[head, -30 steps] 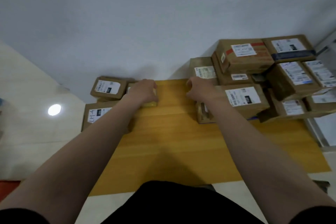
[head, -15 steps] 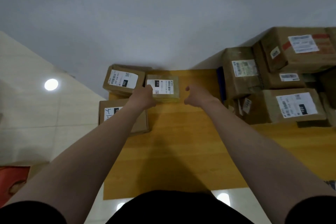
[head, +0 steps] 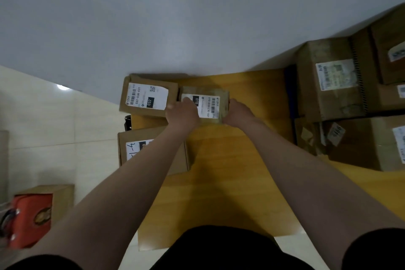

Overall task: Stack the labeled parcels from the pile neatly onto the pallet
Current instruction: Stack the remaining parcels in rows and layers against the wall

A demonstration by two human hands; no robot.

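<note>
At the far edge of the pallet (head: 230, 171), toward its far-left corner, the 010 parcel (head: 210, 103) lies flat with its label up, just beside the 032 parcel (head: 146, 96), and both hands are now on it. Half a second ago only the left hand (head: 183, 112) touched its near-left corner while the right hand (head: 237, 113) hung apart to the right with nothing in it; now the right hand has closed in and its fingers curl against the parcel's right side. The left hand's fingers bend over the near-left corner and onto the label. The parcel seems to sit much where it sat a moment back, so to my eye this reads as squaring up, not carrying: the person is nudging it flush with the 032 parcel and with the far edge. A third box with a handwritten mark (head: 135, 148) sits at the left edge, nearer the person, partly under the left forearm. The pile (head: 328, 85) along the right side is large and untidy, so the job looks barely begun. The thin gap to the 032 parcel looks like the thing to watch. Off the pallet, on the pale floor at the left, stands a red box (head: 30, 210).
</note>
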